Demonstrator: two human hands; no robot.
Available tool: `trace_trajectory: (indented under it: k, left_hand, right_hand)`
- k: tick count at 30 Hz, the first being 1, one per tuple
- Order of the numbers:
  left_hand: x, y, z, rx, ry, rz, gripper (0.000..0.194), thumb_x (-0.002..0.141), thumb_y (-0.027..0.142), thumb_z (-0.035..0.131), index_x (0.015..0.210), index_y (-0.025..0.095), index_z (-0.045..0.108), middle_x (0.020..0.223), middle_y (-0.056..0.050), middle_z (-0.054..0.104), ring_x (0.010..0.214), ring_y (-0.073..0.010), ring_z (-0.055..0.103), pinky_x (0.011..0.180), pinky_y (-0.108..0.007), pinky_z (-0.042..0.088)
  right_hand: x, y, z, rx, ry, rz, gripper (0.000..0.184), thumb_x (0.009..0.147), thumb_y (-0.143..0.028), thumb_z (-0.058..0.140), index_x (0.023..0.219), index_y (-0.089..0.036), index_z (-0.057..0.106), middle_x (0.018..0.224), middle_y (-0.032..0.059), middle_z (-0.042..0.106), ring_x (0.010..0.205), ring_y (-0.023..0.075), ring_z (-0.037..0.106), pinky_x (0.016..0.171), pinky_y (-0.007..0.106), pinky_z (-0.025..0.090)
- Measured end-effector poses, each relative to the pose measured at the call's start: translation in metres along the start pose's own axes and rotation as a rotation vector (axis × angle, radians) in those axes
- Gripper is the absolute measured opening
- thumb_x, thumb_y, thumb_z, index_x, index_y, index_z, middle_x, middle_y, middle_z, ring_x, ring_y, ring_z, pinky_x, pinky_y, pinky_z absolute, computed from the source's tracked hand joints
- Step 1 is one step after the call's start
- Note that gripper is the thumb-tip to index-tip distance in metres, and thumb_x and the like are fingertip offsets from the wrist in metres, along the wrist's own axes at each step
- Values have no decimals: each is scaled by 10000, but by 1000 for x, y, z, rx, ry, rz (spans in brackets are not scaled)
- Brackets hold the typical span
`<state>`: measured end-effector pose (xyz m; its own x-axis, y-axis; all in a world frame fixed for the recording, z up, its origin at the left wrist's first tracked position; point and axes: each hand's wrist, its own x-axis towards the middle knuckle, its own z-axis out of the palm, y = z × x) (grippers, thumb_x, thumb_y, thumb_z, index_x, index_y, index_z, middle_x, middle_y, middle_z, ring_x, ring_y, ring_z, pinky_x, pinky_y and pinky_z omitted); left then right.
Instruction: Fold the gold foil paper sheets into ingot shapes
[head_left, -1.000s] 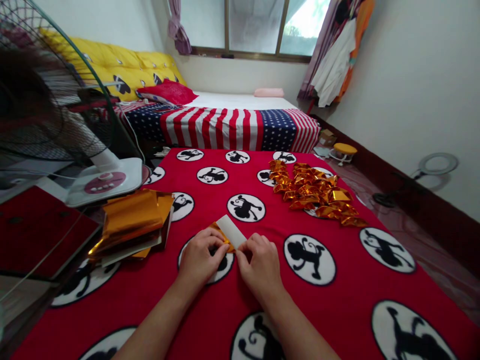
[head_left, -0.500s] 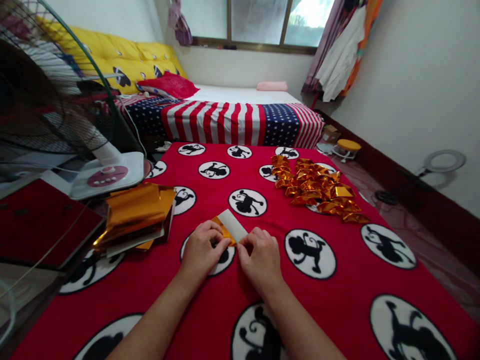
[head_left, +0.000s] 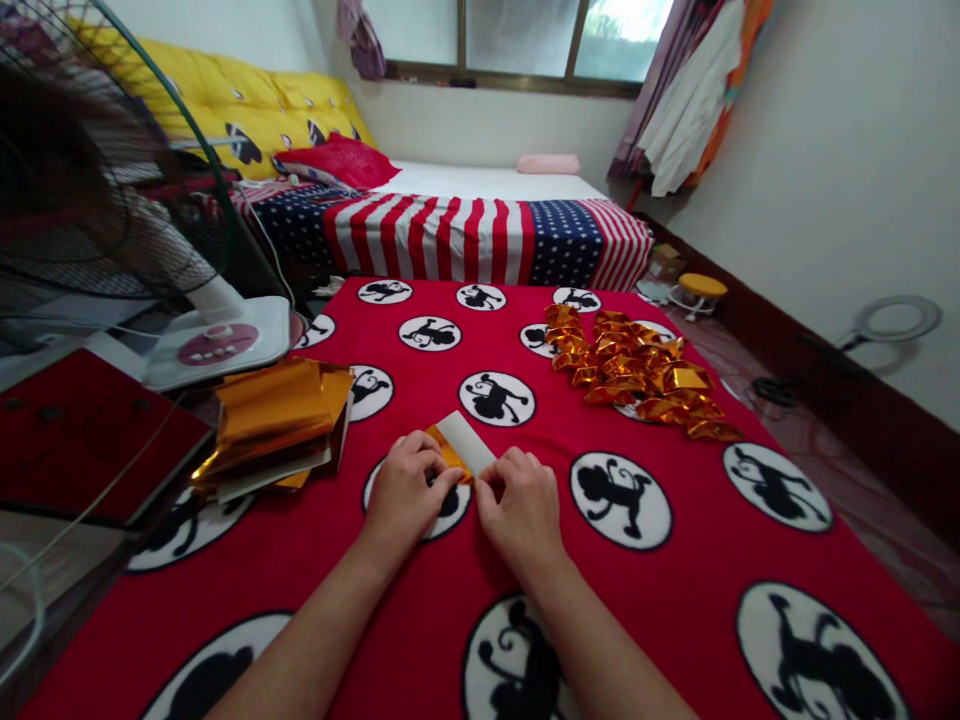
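Observation:
My left hand (head_left: pixel 409 497) and my right hand (head_left: pixel 523 510) sit close together on the red blanket (head_left: pixel 525 560). Both pinch a small folded sheet of gold foil paper (head_left: pixel 459 450), gold on one face and white on the other, lying flat between the fingertips. A stack of unfolded gold foil sheets (head_left: pixel 271 418) rests to the left of my left hand. A pile of several folded gold paper pieces (head_left: pixel 634 372) lies farther off to the right.
A white electric fan (head_left: pixel 217 335) with its wire cage stands at the left, beside a dark red flat case (head_left: pixel 75 430). Behind the blanket is a bed with a stars-and-stripes cover (head_left: pixel 465 235). A ring light (head_left: pixel 896 320) and small yellow stool (head_left: pixel 699 288) are on the floor at right.
My hands keep pinching the foil sheet with only slight finger shifts. The view has tilted a little, so everything sits slightly higher in the picture.

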<state>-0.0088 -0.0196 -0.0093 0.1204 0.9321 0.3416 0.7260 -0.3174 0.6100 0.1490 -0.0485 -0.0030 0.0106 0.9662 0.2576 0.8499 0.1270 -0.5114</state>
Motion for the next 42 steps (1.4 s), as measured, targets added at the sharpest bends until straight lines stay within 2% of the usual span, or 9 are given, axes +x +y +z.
trace_trajectory:
  k: [8, 13, 20, 31, 38, 42]
  left_hand:
    - [0, 3, -6, 201, 12, -59, 219, 708, 373, 752, 598, 217, 644, 881, -26, 602, 870, -219, 547, 727, -341, 400]
    - [1, 3, -7, 195, 4, -93, 203, 675, 357, 781, 678, 220, 632, 874, -17, 600, 856, -218, 549, 720, -326, 388]
    - [1, 0, -5, 157, -27, -78, 56, 716, 352, 754, 722, 302, 731, 925, -9, 629, 942, -233, 536, 760, -337, 365]
    - [1, 9, -4, 218, -41, -154, 203, 681, 495, 754, 734, 300, 738, 964, -3, 627, 957, -217, 526, 760, -341, 350]
    - [-1, 9, -2, 231, -37, -148, 159, 715, 446, 737, 767, 295, 734, 975, -12, 623, 989, -230, 517, 781, -354, 349]
    - [-3, 10, -1, 241, -27, -164, 127, 729, 409, 732, 755, 285, 732, 981, -16, 625, 993, -231, 514, 789, -358, 349]
  right_hand:
    - [1, -3, 0, -37, -9, 23, 117, 784, -188, 651, 672, -197, 620, 777, 29, 601, 806, 182, 501, 700, 321, 251]
    - [1, -3, -1, -35, -19, 26, 120, 770, -180, 651, 656, -197, 621, 774, 24, 600, 795, 176, 503, 678, 317, 240]
    - [2, -2, 1, -32, -23, 40, 121, 756, -170, 647, 642, -193, 613, 763, 15, 593, 779, 164, 498, 667, 310, 233]
    - [1, -6, 0, -73, -5, 58, 127, 771, -217, 650, 652, -194, 611, 767, 9, 602, 771, 169, 492, 658, 315, 213]
    - [1, -11, 6, -158, 41, 72, 253, 834, -417, 638, 707, -201, 603, 806, 33, 595, 800, 199, 483, 680, 326, 218]
    - [0, -14, 9, -189, 49, 106, 248, 832, -425, 649, 736, -202, 595, 818, 40, 592, 822, 213, 484, 690, 330, 222]
